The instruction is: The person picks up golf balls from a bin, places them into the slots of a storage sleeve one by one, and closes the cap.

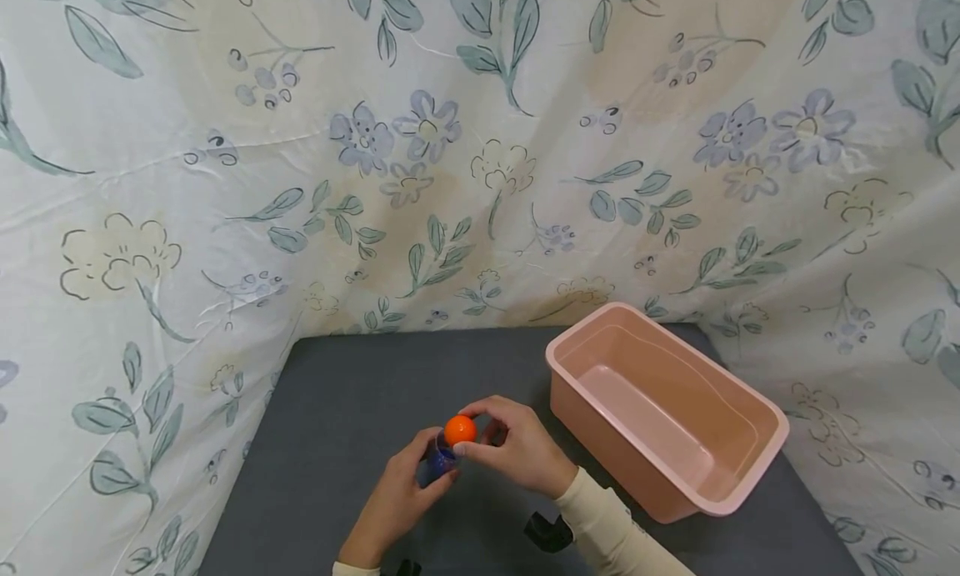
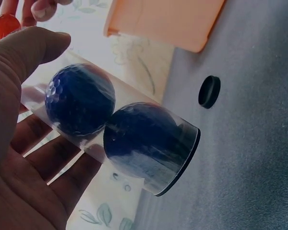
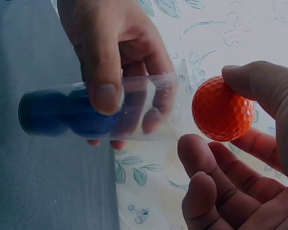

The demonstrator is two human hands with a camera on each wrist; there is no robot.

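My left hand grips a clear plastic tube with a black base. Inside it, two dark blue golf balls sit in a row at the closed end. An orange golf ball is pinched between the thumb and fingers of my right hand. In the right wrist view the ball lies just off the tube's open end, with a small gap between them. A black round cap lies on the table, seen in the left wrist view.
A pink rectangular bin stands on the right part of the dark grey table. Floral cloth hangs behind the table and along both sides.
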